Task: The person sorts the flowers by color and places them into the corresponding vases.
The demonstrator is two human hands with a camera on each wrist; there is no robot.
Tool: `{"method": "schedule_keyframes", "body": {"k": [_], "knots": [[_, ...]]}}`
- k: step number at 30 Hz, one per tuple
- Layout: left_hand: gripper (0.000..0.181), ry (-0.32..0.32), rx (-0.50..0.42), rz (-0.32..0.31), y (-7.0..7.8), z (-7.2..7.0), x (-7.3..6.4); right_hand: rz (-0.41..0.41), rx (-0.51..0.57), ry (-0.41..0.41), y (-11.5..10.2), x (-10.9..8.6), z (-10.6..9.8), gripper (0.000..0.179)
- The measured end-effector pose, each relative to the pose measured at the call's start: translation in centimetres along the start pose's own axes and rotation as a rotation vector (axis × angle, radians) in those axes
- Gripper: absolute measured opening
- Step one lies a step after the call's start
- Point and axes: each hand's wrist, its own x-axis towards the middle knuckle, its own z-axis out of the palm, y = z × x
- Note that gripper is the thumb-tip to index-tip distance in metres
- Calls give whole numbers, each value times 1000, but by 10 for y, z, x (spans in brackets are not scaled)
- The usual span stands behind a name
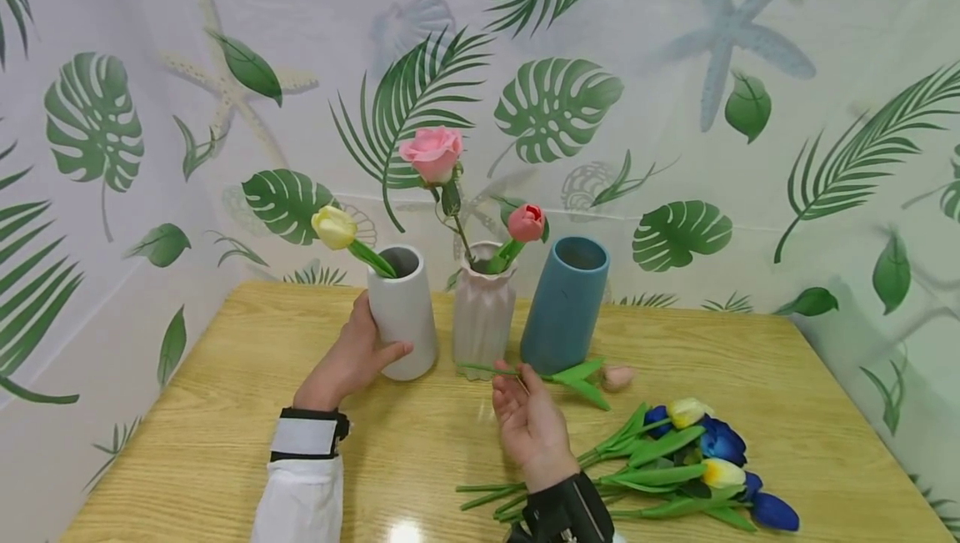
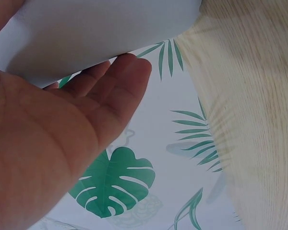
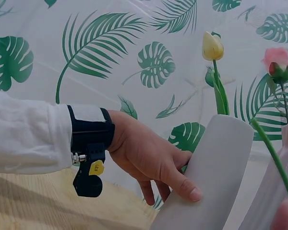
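My left hand (image 1: 348,359) grips the white vase (image 1: 403,318) low on its left side, thumb across the front. In the left wrist view, fingers (image 2: 117,91) of that hand lie along the vase's pale wall (image 2: 101,33). A yellow tulip (image 1: 334,228) leans out of this vase to the left. My right hand (image 1: 532,422), palm up, pinches the green stem (image 1: 480,367) of a pale pink tulip (image 1: 617,377). Its bloom points right, low before the blue vase. In the right wrist view the stem (image 3: 273,154) crosses beside the white vase (image 3: 211,167).
A ribbed pinkish vase (image 1: 483,318) in the middle holds a pink rose (image 1: 432,155) and a pink-red tulip (image 1: 526,223). Right of it stands a blue vase (image 1: 566,309). Several blue and yellow flowers (image 1: 697,443) lie at the front right of the wooden table (image 1: 195,443).
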Motion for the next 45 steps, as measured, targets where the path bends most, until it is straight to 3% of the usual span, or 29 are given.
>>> {"method": "schedule_keyframes", "body": {"k": [5,11,20,37,41,45], "knots": [[90,0,1,5,1,-1,-1,8,-170,-33,-1,0,2,26],[90,-8,4,-4,2,-1,-3,1,-293,-58,-3,-2,5,5],[89,5,-5,13,1,0,-2,7,-373,-129,-6,-5,10,12],[91,-3,3,-2,2,0,-2,-66,-422,-116,-4,-10,13,25],[89,-37,18,-70,6,-1,-5,-50,-404,-117,-5,-11,13,30],[73,-103,177,-206,13,-2,-12,-24,-360,-108,-6,-10,13,26]]}}
